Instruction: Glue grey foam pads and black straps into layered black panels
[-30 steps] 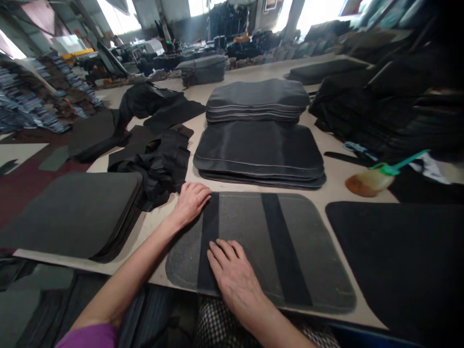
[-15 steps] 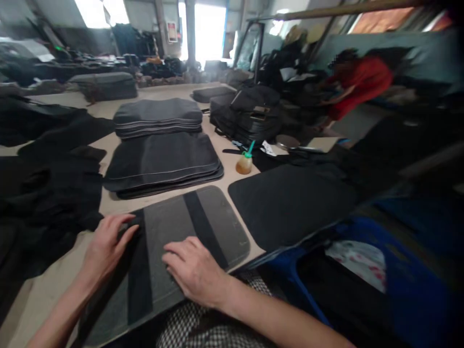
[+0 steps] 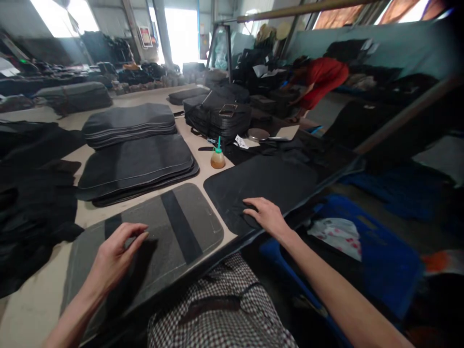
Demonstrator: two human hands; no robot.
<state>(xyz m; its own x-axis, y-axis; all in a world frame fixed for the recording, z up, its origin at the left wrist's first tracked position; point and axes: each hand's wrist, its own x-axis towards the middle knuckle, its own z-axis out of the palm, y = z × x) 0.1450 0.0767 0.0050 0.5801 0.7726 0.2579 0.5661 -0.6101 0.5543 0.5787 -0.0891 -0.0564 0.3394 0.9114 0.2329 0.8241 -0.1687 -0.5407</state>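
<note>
My left hand [image 3: 118,256] hovers over a grey rectangular panel [image 3: 188,203] with rounded corners and two black strips across it. Its fingers are curved, with a gap to the thumb, and I see nothing held. To the right, my right hand [image 3: 266,215] rests at the near part of a flat black panel [image 3: 261,181]. The fingers there are spread and touch or nearly touch the surface, where a small crease shows. The undersides of both hands are hidden.
Behind the grey panel are two stacks of dark panels [image 3: 141,162]. A squeeze bottle [image 3: 218,158] with a green nozzle stands beside them. Black bags [image 3: 217,116] are piled farther back. A blue crate [image 3: 380,261] sits below the table's right edge. A person in red [image 3: 322,79] bends over at the back right.
My right hand has moved from the grey panel to the black panel on the right. My left hand has come off the left strip toward the panel's middle. The view has turned right.
</note>
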